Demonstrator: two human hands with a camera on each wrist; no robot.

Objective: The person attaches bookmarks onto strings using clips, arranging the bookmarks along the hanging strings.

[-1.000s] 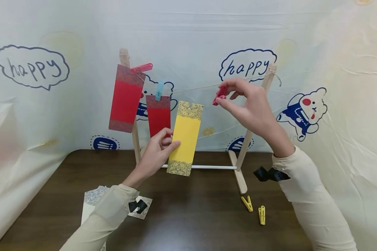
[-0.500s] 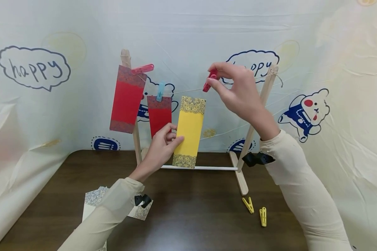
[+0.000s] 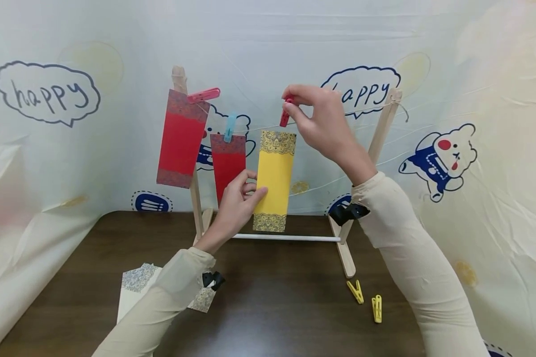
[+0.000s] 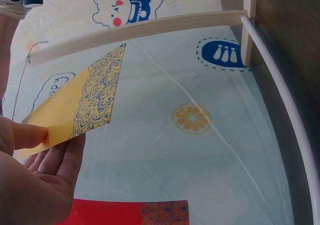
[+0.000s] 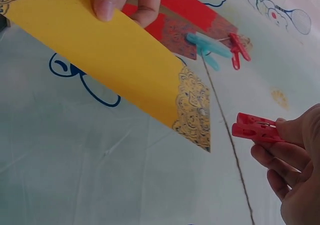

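Note:
My left hand (image 3: 238,203) pinches a yellow card (image 3: 274,171) with dark lace-patterned ends by its left edge, thumb in front and fingers behind. The card stands upright, its top edge just below the string (image 5: 227,135). In my right hand (image 3: 323,119), thumb and fingers pinch a red clothespin (image 3: 285,115) above the card's top; the right wrist view shows the clothespin's tip right at the string, apart from the card. Two red cards hang to the left: one (image 3: 181,141) under a pink clothespin (image 3: 204,95), the other (image 3: 229,161) under a light blue clothespin (image 3: 230,128).
The string runs between two wooden posts (image 3: 386,124) joined low down by a white rod (image 3: 295,237). Two yellow clothespins (image 3: 377,308) lie on the dark table (image 3: 295,297) at right. Patterned pale cards (image 3: 138,280) lie at left, partly under my left sleeve.
The yellow card has gone up and slightly right in my left hand. My right hand has brought the red clothespin left, to above the card's top edge.

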